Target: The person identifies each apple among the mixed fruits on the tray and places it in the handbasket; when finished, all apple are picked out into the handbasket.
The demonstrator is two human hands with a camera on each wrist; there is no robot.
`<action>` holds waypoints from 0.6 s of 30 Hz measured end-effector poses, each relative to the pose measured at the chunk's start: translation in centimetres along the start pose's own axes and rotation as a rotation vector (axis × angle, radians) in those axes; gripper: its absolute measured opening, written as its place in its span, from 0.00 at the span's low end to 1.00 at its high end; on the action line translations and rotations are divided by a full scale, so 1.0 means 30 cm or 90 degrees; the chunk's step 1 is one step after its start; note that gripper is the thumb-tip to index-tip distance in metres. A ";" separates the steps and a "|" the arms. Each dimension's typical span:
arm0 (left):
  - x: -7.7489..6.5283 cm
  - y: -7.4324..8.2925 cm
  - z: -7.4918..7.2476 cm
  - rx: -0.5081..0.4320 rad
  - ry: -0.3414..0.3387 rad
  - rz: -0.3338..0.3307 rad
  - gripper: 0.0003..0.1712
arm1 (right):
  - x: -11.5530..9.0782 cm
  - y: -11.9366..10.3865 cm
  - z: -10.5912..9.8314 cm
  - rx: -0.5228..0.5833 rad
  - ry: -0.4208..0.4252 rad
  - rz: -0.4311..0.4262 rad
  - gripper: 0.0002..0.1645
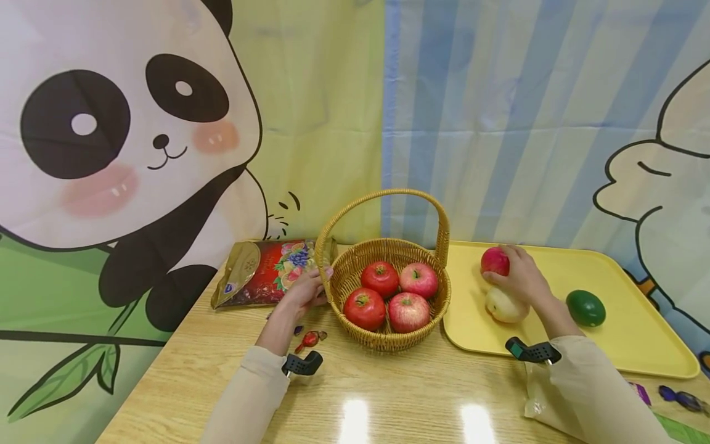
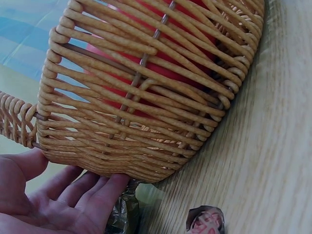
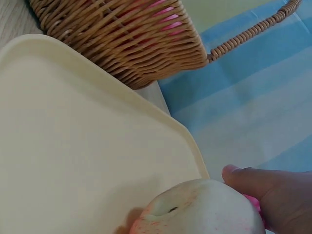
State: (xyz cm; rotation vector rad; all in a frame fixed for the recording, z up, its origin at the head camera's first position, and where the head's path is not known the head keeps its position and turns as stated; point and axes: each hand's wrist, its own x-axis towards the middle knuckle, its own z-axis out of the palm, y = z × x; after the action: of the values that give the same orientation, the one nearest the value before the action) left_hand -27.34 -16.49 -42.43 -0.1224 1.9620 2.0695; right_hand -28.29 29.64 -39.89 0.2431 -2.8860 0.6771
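In the head view my left hand (image 1: pixel 308 288) is at the left side of a wicker basket (image 1: pixel 400 341). Its fairly straight fingers touch the woven wall in the left wrist view, with the thumb (image 2: pixel 30 165) by the rim near the handle. Several red apples (image 1: pixel 379 279) lie in the basket. Over a yellow tray (image 1: pixel 471 336), my right hand (image 1: pixel 524 275) grips a red apple (image 1: pixel 495 262), fingers over its top and thumb at its near side. A pale peach-like fruit (image 1: pixel 506 306) sits just in front, hiding most of that apple in the right wrist view.
A red and gold candy bag (image 1: pixel 261 274) lies left of the basket. Wrapped candies (image 1: pixel 310 338) are on the table before it. A dark green oval fruit (image 1: pixel 585 308) rests on the tray. Below the right wrist lies a clear plastic packet (image 1: pixel 546 394); a printed curtain (image 1: pixel 444 123) hangs behind.
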 end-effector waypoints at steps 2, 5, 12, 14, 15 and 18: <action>0.001 0.000 -0.001 0.004 -0.001 -0.002 0.28 | 0.004 0.002 -0.005 0.000 -0.010 0.014 0.49; 0.005 0.000 -0.003 0.007 -0.002 -0.008 0.28 | 0.007 0.009 -0.011 0.002 -0.026 0.026 0.50; 0.006 0.000 -0.005 0.010 -0.003 -0.008 0.28 | 0.014 0.033 -0.015 0.013 -0.049 0.038 0.52; 0.003 0.000 -0.004 0.011 -0.004 -0.005 0.27 | 0.016 0.038 -0.017 0.015 -0.055 0.039 0.53; 0.002 -0.001 -0.004 0.011 -0.003 -0.004 0.27 | 0.018 0.041 -0.018 0.017 -0.057 0.040 0.54; 0.000 -0.002 -0.004 0.011 -0.008 0.001 0.27 | 0.023 0.050 -0.017 0.021 -0.064 0.047 0.53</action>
State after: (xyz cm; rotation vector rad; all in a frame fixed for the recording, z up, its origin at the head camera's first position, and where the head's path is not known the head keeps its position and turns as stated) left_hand -27.34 -16.60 -42.49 -0.1043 1.9719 2.0487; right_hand -29.18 31.11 -39.95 0.1817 -2.9951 0.7451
